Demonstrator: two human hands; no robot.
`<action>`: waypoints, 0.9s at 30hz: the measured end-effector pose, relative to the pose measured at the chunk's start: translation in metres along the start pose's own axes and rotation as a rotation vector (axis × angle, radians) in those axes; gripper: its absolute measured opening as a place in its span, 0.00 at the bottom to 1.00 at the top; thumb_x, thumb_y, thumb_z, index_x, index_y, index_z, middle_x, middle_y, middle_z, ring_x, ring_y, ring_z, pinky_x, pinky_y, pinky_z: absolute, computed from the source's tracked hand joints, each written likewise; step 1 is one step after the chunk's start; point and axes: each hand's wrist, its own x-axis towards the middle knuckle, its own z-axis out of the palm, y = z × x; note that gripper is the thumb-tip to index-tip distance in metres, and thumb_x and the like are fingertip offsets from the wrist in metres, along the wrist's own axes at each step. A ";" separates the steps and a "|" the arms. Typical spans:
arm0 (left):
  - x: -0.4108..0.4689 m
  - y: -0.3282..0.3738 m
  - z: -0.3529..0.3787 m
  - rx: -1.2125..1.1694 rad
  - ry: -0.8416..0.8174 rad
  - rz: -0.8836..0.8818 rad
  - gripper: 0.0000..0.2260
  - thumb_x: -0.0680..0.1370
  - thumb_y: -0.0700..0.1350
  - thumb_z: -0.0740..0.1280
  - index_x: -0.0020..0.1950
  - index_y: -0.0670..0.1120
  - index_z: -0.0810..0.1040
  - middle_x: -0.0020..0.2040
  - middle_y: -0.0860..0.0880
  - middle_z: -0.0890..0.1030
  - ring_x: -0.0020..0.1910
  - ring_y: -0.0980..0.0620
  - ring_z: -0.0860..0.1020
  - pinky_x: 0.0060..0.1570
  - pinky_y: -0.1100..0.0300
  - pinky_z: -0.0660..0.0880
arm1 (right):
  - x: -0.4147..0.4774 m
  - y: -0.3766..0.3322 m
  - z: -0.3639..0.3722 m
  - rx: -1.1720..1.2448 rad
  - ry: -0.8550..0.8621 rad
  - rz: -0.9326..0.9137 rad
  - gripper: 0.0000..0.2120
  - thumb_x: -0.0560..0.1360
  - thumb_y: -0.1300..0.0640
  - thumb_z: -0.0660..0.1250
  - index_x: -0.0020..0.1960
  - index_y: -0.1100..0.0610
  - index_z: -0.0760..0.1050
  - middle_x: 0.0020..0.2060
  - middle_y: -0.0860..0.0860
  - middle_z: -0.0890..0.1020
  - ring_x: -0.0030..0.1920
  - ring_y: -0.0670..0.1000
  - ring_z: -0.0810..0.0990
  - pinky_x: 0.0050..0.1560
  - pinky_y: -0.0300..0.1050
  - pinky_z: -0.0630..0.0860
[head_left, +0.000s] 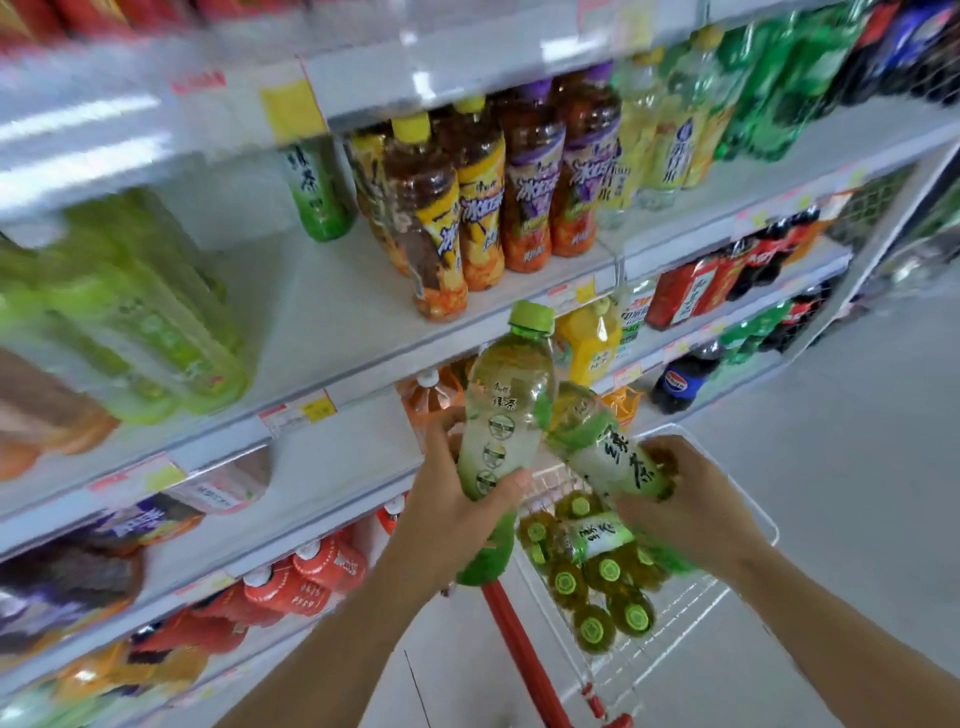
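AISLE PICK: In a supermarket drinks aisle, a person's left hand (457, 499) grips a clear plastic green-tea bottle with a lime-green cap (506, 415) round its lower body, fingers curled on the far side & thumb pressed on the label's near side. The bottle stands nearly upright, cap well above the grip, green base sticking out below the palm. The right hand (691, 499) wraps round the base end of a 2nd clear green-tea bottle with black brush lettering (608, 452), which is tilted w/ its neck pointing up & left from that grip. Its shoulder meets the 1st bottle's side; its cap is hidden behind it. Directly under both grips sits a white wire shopping cart (691, 597) w/ a red handle bar (519, 649) below the left wrist. Inside, just beneath the right hand, is a cluster of upright green-capped tea bottles (597, 577), at least 6 caps showing. Above & beyond the left hand's grip, a white metal shelf (337, 312) carries 1 lone green-label bottle (317, 192) & a row of brown iced-tea bottles w/ yellow & purple labels (467, 208). Far left of the grips: blurred green bottle packs (145, 312)
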 end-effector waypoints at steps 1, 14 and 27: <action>-0.007 0.008 -0.009 -0.001 0.018 0.020 0.23 0.73 0.44 0.72 0.55 0.61 0.62 0.51 0.62 0.75 0.47 0.69 0.77 0.41 0.72 0.75 | -0.010 -0.015 -0.003 0.109 -0.010 -0.025 0.23 0.66 0.60 0.74 0.58 0.50 0.69 0.42 0.44 0.78 0.29 0.44 0.80 0.27 0.33 0.74; 0.024 0.036 -0.123 0.056 0.474 0.260 0.25 0.74 0.36 0.68 0.65 0.47 0.60 0.54 0.45 0.73 0.47 0.58 0.75 0.48 0.72 0.70 | 0.011 -0.178 0.064 0.362 0.035 -0.318 0.25 0.68 0.60 0.74 0.63 0.55 0.70 0.44 0.44 0.79 0.42 0.43 0.80 0.36 0.32 0.74; 0.097 0.000 -0.144 0.122 0.574 0.353 0.34 0.72 0.40 0.73 0.72 0.44 0.57 0.65 0.48 0.67 0.62 0.56 0.70 0.60 0.65 0.67 | 0.101 -0.238 0.135 0.421 0.192 -0.416 0.25 0.69 0.62 0.73 0.62 0.53 0.68 0.48 0.46 0.78 0.49 0.45 0.77 0.46 0.29 0.71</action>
